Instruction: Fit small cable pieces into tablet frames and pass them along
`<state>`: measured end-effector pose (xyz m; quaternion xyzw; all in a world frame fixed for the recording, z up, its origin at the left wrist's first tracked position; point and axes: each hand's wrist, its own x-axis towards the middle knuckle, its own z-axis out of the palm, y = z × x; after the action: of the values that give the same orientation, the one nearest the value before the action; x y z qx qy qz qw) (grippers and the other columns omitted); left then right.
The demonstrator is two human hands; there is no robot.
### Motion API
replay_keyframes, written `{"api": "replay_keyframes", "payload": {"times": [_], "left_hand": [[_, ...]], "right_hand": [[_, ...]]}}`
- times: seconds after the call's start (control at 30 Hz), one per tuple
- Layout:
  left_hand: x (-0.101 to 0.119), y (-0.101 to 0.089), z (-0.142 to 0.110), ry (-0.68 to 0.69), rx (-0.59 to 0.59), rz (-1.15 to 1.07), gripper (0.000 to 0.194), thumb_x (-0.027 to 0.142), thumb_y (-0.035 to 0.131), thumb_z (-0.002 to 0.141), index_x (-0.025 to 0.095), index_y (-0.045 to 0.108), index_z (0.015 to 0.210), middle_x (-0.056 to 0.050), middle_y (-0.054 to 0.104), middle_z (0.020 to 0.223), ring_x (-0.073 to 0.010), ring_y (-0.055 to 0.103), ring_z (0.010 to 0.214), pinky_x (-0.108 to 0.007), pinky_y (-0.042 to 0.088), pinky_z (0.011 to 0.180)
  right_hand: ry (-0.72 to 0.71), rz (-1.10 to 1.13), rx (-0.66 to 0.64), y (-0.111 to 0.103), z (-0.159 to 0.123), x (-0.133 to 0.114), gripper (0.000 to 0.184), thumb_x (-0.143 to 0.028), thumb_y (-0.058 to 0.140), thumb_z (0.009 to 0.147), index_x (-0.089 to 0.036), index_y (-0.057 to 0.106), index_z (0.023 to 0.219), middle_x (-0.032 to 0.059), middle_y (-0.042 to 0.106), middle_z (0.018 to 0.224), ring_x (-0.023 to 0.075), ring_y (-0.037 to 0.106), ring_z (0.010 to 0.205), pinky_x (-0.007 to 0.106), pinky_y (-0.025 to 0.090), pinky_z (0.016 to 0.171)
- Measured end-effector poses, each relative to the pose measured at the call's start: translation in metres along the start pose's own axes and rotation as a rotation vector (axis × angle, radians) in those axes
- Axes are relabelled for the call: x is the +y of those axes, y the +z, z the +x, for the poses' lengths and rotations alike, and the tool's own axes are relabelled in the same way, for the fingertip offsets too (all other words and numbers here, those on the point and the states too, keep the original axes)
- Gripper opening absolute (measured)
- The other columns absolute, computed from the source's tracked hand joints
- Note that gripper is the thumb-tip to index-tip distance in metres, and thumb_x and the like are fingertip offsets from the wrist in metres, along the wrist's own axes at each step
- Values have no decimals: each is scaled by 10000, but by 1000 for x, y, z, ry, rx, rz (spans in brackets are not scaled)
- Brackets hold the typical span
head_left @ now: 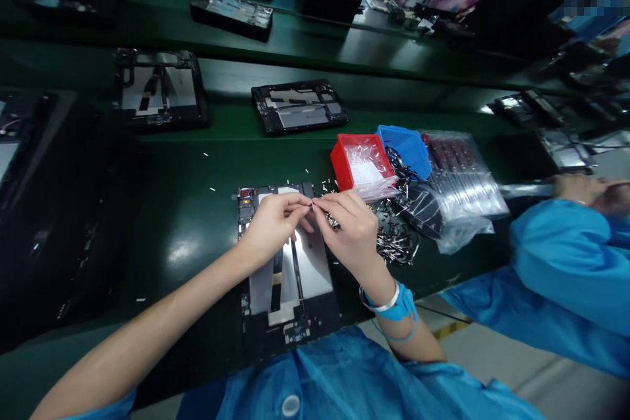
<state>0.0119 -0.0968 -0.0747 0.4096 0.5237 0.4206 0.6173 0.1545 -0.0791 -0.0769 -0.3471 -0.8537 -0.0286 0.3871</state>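
Note:
An opened tablet [315, 269] lies on the green bench in front of me, its inner side up, with grey plates, dark ribbon cables and small boards showing. Above its far part, my left hand [278, 220] and my right hand [349, 223] meet at the fingertips. Both are pinched closed on a tiny dark piece, too small to name. A blue strap with a metal band circles my right wrist. Just right of the tablet is a heap of small black and silver parts [396, 243], partly behind my right hand.
A red bin [342, 161] with clear plastic film and a blue bin [408, 151] stand at the right, beside bagged parts [460, 170]. More opened tablets [300, 106] sit along the raised shelf. Tall black stacks [49, 210] stand left. A co-worker's blue sleeve [566, 256] is at right.

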Motion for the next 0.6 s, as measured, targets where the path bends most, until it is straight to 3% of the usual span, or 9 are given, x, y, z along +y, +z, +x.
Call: {"api": "replay_keyframes", "payload": {"times": [0.13, 0.23, 0.3, 0.37, 0.47, 0.6], "left_hand": [[1, -1, 0, 6, 0, 18, 148, 48, 525, 815, 126, 644, 775, -3, 643, 566, -101, 611, 476, -140, 411, 382], [2, -3, 1, -29, -8, 3, 134, 45, 510, 811, 118, 622, 824, -29, 685, 641, -117, 630, 473, -153, 400, 355], [4, -4, 1, -57, -17, -11, 124, 49, 507, 805, 116, 595, 861, -49, 706, 683, -138, 649, 477, -166, 403, 344], [4, -4, 2, -84, -27, -39, 104, 63, 521, 797, 121, 568, 869, -60, 713, 692, -156, 663, 487, -174, 411, 346], [3, -5, 3, -116, -65, -109, 90, 106, 570, 773, 129, 549, 857, -73, 723, 709, -166, 674, 504, -174, 413, 358], [1, -6, 2, -132, -164, -162, 130, 192, 635, 745, 132, 556, 829, -89, 724, 717, -179, 678, 524, -181, 413, 371]], "right_hand": [[19, 14, -52, -2, 5, 10, 168, -124, 549, 860, -166, 665, 746, 38, 701, 703, 153, 618, 691, 269, 508, 640], [95, -63, -17, -7, 12, 38, 170, -155, 538, 853, -181, 680, 764, 30, 700, 699, 152, 615, 651, 288, 505, 638], [211, -200, 61, -12, 16, 61, 184, -139, 528, 825, -179, 706, 849, 54, 712, 745, 184, 620, 662, 337, 508, 647], [277, -313, 101, -17, 16, 76, 277, -94, 501, 796, -190, 710, 950, 82, 734, 917, 234, 640, 801, 402, 514, 721], [172, -253, 54, -19, 10, 68, 324, -113, 537, 824, -237, 683, 1086, 65, 718, 1067, 244, 627, 927, 419, 517, 787], [-85, -41, -83, -8, 2, 35, 206, -124, 563, 864, -239, 715, 943, 40, 726, 896, 180, 609, 802, 313, 525, 664]]}}
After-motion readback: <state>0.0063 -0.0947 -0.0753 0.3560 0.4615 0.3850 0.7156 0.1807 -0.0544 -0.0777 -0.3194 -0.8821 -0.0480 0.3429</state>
